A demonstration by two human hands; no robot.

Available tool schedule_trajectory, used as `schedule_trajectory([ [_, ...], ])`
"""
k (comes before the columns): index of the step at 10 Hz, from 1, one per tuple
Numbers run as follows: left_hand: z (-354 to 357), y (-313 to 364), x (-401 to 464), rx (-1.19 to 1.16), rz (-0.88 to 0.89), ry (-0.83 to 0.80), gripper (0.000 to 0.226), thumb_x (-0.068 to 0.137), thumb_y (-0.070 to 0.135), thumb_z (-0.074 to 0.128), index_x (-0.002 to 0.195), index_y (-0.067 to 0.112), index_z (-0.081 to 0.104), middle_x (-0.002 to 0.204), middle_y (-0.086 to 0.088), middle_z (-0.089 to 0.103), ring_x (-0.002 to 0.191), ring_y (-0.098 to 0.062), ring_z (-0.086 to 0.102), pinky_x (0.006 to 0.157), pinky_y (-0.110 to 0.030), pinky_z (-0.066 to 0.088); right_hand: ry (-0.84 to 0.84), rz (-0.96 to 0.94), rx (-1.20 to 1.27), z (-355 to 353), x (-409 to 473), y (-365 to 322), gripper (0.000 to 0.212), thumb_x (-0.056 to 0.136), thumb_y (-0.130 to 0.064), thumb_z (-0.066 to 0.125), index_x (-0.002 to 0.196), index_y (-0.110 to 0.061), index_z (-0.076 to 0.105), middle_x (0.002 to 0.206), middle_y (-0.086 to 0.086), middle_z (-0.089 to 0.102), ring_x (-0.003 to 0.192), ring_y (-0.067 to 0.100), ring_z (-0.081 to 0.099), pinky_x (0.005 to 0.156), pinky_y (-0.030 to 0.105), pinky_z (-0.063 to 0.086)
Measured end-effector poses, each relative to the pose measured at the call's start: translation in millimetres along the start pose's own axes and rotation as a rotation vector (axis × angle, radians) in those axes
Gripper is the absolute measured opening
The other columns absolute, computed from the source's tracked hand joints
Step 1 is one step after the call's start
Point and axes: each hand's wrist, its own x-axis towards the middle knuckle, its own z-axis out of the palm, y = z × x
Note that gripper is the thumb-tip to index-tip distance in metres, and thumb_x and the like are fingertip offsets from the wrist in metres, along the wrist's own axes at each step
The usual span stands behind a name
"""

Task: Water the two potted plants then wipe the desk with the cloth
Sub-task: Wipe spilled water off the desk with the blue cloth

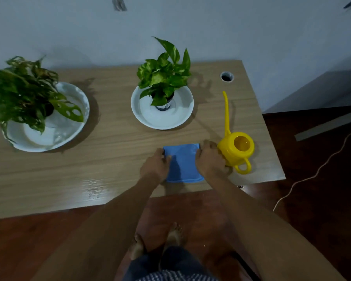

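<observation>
A folded blue cloth (183, 163) lies flat on the wooden desk (109, 159) near its front edge. My left hand (155, 166) rests on the cloth's left edge with fingers curled over it, and my right hand (210, 159) presses on its right edge. A yellow watering can (238, 149) with a long thin spout stands just right of my right hand, touching it. A dark-leaved potted plant (26, 92) sits in a white dish (77, 128) at the far left. A light-green potted plant (164, 76) stands in a second white dish (162, 120) at the centre.
A round cable hole (227, 76) is in the desk's back right corner. A wall runs behind the desk. A cord (316, 173) lies on the dark red floor to the right. My bare feet (156, 240) stand below the desk's front edge.
</observation>
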Motion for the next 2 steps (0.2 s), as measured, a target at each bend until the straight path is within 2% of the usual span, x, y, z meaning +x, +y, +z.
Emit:
schedule_trajectory([
  [1, -21, -6, -10, 0.207, -0.006, 0.100, 0.045, 0.099, 0.057, 0.042, 0.120, 0.018, 0.050, 0.111, -0.019, 0.068, 0.106, -0.044, 0.065, 0.089, -0.047, 0.050, 0.021, -0.067, -0.028, 1, -9, -11, 0.041, 0.103, -0.033, 0.046, 0.137, -0.011, 0.051, 0.127, 0.017, 0.062, 0.108, 0.039, 0.066, 0.075, 0.043, 0.054],
  [2, -53, -24, -19, 0.274, -0.045, 0.140, 0.043, 0.100, 0.053, 0.046, 0.120, 0.017, 0.055, 0.115, -0.018, 0.069, 0.111, -0.042, 0.064, 0.092, -0.045, 0.050, -0.058, -0.187, 0.115, 4, -7, -29, 0.040, 0.105, -0.029, 0.047, 0.140, -0.011, 0.053, 0.128, 0.017, 0.064, 0.111, 0.039, 0.065, 0.081, 0.045, 0.055],
])
